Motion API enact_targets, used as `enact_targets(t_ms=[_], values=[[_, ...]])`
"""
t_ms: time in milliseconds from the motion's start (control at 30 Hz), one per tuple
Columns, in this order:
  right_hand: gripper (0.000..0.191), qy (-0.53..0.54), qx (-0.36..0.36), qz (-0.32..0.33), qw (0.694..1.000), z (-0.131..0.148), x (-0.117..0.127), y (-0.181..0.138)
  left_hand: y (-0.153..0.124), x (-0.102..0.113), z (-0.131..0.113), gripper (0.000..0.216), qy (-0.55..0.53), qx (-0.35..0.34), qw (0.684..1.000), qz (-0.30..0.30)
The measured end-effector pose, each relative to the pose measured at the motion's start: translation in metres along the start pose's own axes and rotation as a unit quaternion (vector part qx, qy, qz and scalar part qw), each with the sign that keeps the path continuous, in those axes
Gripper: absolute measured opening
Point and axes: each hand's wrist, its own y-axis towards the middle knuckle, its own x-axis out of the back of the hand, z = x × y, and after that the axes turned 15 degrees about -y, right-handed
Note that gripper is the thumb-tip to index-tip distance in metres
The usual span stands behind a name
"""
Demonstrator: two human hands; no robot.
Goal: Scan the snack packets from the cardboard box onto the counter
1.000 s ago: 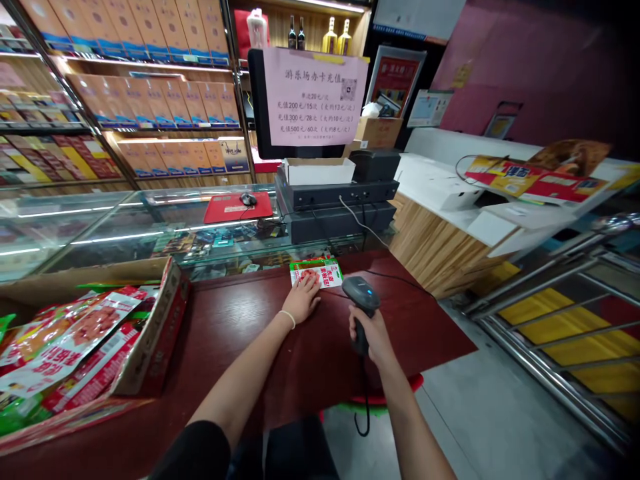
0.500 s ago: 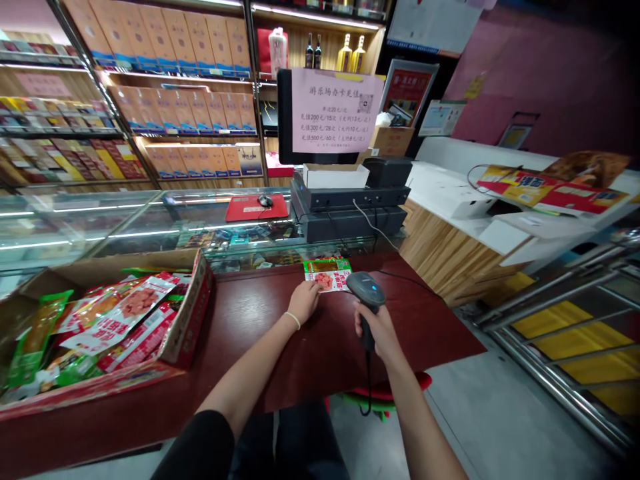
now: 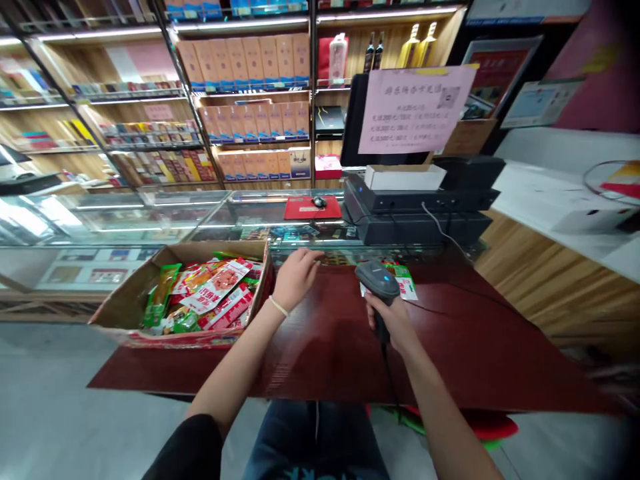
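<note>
Wrapped round the handle of a dark barcode scanner is my right hand; a blue light glows on the scanner's head and its cord hangs down. Partly hidden behind the scanner, snack packets in green, white and red lie on the dark red table. My left hand is raised over the table, fingers bent forward and apart from the thumb, with nothing seen in it. Just left of it stands an open cardboard box holding many snack packets.
The dark red table meets a glass display counter. A red mouse pad with a mouse lies on the glass. Behind the scanner, a monitor with a pink notice stands over black cash-register units. A red and green stool sits below.
My left hand has lifted off the packets on the table and moved left toward the box. The view has turned left. My right hand still holds the scanner.
</note>
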Motion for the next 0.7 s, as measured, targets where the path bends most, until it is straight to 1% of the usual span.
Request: enact_targets(t_ms=[67, 167, 233, 300, 400, 467, 533, 600, 700], values=[[0.037, -0.004, 0.01, 0.016, 1.0, 0.005, -0.018, 0.004, -0.008, 0.034, 0.013, 0.025, 0.04, 0.032, 0.998, -0.031], [0.039, -0.007, 0.017, 0.045, 0.999, 0.01, -0.044, 0.009, -0.029, 0.082, 0.04, 0.023, 0.104, 0.082, 0.988, -0.075], [0.039, -0.007, 0.018, 0.062, 0.998, 0.012, -0.06, 0.012, -0.047, 0.108, 0.056, 0.022, 0.163, 0.123, 0.976, -0.076], [0.038, -0.003, 0.024, 0.077, 0.997, 0.014, -0.075, 0.015, -0.064, 0.125, 0.07, 0.025, 0.247, 0.184, 0.95, -0.053], [0.038, 0.005, 0.027, 0.092, 0.995, 0.014, -0.091, 0.019, -0.085, 0.134, 0.084, 0.038, 0.346, 0.285, 0.894, 0.01], [0.039, 0.0, 0.022, 0.099, 0.995, 0.013, -0.098, 0.021, -0.093, 0.133, 0.09, 0.047, 0.359, 0.327, 0.872, 0.052], [0.039, -0.009, 0.017, 0.1, 0.995, 0.012, -0.103, 0.022, -0.097, 0.129, 0.095, 0.05, 0.354, 0.346, 0.866, 0.074], [0.04, -0.016, 0.014, 0.1, 0.995, 0.012, -0.105, 0.022, -0.097, 0.127, 0.098, 0.051, 0.346, 0.351, 0.866, 0.08], [0.041, -0.017, 0.01, 0.094, 0.995, 0.013, -0.105, 0.021, -0.097, 0.126, 0.099, 0.046, 0.334, 0.351, 0.871, 0.087]])
